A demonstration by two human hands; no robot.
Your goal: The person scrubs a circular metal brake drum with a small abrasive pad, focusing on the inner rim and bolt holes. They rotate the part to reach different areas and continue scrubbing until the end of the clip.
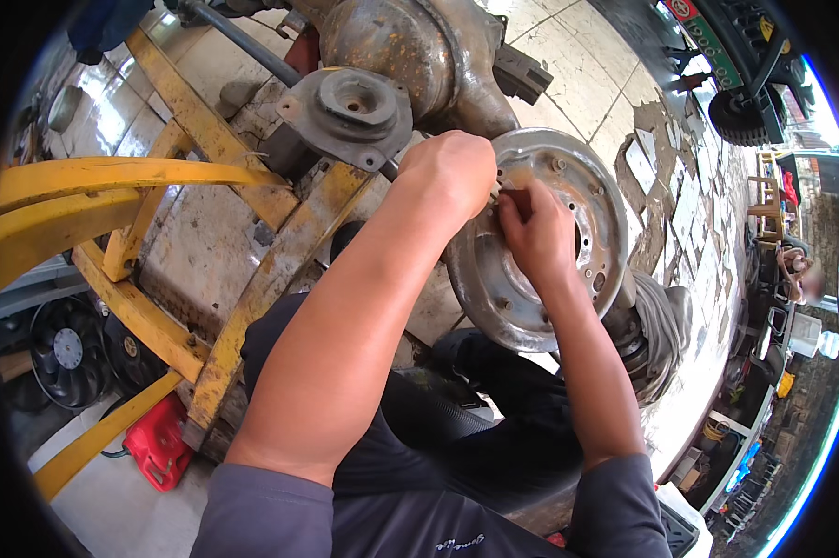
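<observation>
A round metal brake backing plate (482, 293), worn and grey with holes and a central opening, stands in front of me at the end of a rusty axle housing (382, 60). My left hand (452, 169) is closed at the plate's upper left edge, its fingertips mostly hidden. Close beside it, my right hand (542, 231) has thumb and fingers bent together against the plate's face. Some small metal part shows between the two hands, too small to name. Left of my left hand sits a dark grey flanged mount (350, 110) with a raised round centre.
A chipped yellow steel frame (280, 270) stands on the left, near my left forearm. Below it lie a red plastic object (159, 445) and a black fan (66, 346). Broken tiles (684, 200) cover floor at right. Grey cloth (659, 321) hangs beyond the plate. Tools line the far right.
</observation>
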